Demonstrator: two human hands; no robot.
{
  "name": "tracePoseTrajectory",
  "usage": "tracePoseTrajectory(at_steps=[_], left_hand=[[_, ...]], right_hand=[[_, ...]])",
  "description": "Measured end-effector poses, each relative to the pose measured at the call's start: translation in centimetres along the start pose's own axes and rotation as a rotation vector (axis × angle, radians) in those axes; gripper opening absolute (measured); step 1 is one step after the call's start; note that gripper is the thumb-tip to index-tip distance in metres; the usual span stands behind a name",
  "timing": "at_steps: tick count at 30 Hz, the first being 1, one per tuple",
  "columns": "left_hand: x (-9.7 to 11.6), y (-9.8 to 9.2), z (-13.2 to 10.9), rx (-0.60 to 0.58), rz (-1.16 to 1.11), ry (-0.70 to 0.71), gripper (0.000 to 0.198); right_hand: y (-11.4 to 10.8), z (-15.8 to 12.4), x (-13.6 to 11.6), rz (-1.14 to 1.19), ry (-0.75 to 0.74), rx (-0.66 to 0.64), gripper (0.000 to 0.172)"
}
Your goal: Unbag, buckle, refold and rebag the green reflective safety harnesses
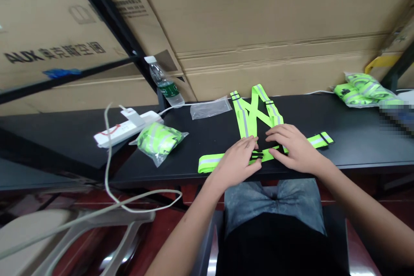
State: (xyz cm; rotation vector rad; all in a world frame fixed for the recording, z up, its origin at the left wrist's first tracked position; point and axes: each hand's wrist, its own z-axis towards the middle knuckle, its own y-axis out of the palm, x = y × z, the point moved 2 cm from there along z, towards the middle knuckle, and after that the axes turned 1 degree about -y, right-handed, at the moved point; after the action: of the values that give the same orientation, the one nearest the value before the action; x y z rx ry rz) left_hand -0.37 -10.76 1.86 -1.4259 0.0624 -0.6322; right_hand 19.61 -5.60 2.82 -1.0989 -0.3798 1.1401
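Note:
A neon yellow-green reflective harness (255,112) lies spread flat on the black table (362,142), with its straps crossing and reflective grey stripes along them. My left hand (234,164) grips the strap at a small black plastic buckle (257,154), and its fingers partly cover the buckle. My right hand (296,148) rests on the harness just to the right, fingers lying over the strap. One strap end with a black fitting (323,139) stretches out to the right, and another end (208,163) reaches left.
A bagged folded harness (158,141), a flat clear plastic bag (210,108), a white power strip (127,128) and a water bottle (164,84) stand left and behind. More bagged harnesses (364,90) lie far right. Large cardboard boxes (258,17) rise behind the table.

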Motion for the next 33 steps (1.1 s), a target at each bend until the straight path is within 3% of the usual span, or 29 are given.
tracePoseTrajectory(at_steps=[3,7,15,21,28,33], left_hand=[[0.0,0.0,-0.1,-0.007,-0.016,-0.006,0.030],[-0.2,-0.1,-0.3,-0.017,-0.046,-0.004,0.026],[0.2,-0.2,0.3,-0.009,-0.106,0.005,0.033],[0.4,-0.2,1.0,-0.010,-0.185,-0.012,0.029],[0.1,0.6,1.2,0.020,-0.233,0.013,0.028],[-0.1,0.7,0.7,0.007,-0.309,-0.018,0.029]], right_hand=[[-0.7,-1.9,0.5,0.013,0.008,-0.108,0.030],[-0.4,-3.0,1.7,0.167,-0.002,-0.158,0.053],[0.4,-2.6,2.0,0.199,0.045,-0.116,0.026],[0.0,-2.8,1.7,0.232,0.091,-0.059,0.027],[0.5,-2.0,1.1,0.251,0.042,-0.114,0.026],[0.3,-1.9,1.2,0.262,0.079,-0.075,0.025]])
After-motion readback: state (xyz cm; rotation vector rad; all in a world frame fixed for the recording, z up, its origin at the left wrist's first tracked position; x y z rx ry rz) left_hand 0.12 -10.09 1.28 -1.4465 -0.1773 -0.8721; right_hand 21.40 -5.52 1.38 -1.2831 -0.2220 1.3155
